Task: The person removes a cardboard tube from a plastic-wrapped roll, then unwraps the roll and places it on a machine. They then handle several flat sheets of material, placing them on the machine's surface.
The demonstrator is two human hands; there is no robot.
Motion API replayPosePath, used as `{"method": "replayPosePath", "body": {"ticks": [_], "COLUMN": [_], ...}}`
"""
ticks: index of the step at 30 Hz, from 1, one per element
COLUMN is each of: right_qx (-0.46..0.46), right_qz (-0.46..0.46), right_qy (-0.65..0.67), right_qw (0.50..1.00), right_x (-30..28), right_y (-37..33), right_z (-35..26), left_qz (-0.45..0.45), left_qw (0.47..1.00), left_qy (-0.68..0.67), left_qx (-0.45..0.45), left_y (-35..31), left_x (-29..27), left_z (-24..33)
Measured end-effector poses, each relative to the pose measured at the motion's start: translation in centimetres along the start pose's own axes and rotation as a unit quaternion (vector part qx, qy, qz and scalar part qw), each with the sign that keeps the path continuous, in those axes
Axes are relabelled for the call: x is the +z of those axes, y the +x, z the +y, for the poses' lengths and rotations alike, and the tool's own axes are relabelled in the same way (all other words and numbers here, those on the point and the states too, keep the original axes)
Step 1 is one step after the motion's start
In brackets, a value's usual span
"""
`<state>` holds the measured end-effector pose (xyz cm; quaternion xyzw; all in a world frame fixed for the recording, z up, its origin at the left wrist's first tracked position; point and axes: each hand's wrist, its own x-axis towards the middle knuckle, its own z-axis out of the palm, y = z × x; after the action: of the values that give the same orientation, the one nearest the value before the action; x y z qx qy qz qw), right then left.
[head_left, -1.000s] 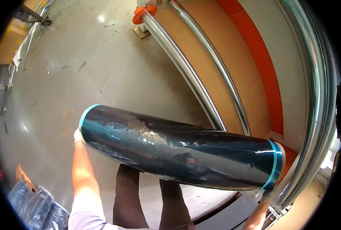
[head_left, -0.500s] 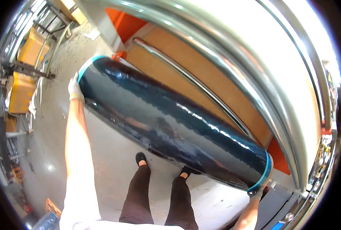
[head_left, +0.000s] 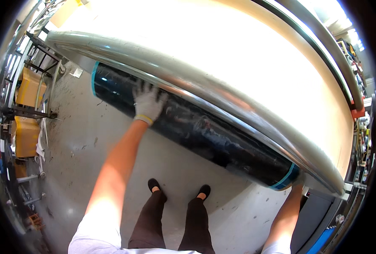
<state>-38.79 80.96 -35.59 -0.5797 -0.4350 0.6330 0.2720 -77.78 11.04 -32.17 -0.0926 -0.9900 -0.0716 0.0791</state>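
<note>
A large roll of dark, glossy film (head_left: 200, 131) lies slantwise in front of me, with light-blue bands at both ends. Its upper side passes beneath the metal front rail (head_left: 188, 91) of a machine. My left hand (head_left: 149, 103), in a whitish glove with a yellow cuff, rests on the roll left of its middle with fingers spread. At the roll's right end is my right hand (head_left: 298, 181), gloved too; its fingers are blurred and partly hidden by the roll end and the rail.
The machine's broad pale top (head_left: 238, 55) fills the upper view. Cardboard boxes (head_left: 27, 135) and a dark wheeled frame (head_left: 42, 112) stand at the left. A grey cabinet (head_left: 317, 220) is at the lower right. Grey floor (head_left: 86, 156) surrounds my feet.
The roll has moved in under the machine's front rail. My left hand has left the roll's left end and now lies flat on its surface. My right hand stays by the right end.
</note>
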Motion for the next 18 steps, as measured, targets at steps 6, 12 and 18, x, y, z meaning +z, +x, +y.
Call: {"method": "replayPosePath", "body": {"ticks": [6,12,18], "right_qx": [-0.009,-0.024,-0.030], "right_qz": [-0.019,-0.037,-0.053], "right_qy": [-0.013,-0.034,-0.047], "right_qw": [1.000,0.998,0.997], "right_x": [1.0,2.4,2.1], "right_y": [2.4,5.0,6.1], "right_z": [-0.2,-2.0,-2.8], "left_qz": [-0.110,-0.048,-0.020], "left_qw": [0.994,0.996,0.990], "left_qy": [-0.015,-0.063,-0.122], "left_qx": [0.022,0.050,0.072], "left_y": [-1.6,-2.6,-4.4], "left_x": [5.9,9.6,8.8], "left_z": [7.6,8.2,17.8]}}
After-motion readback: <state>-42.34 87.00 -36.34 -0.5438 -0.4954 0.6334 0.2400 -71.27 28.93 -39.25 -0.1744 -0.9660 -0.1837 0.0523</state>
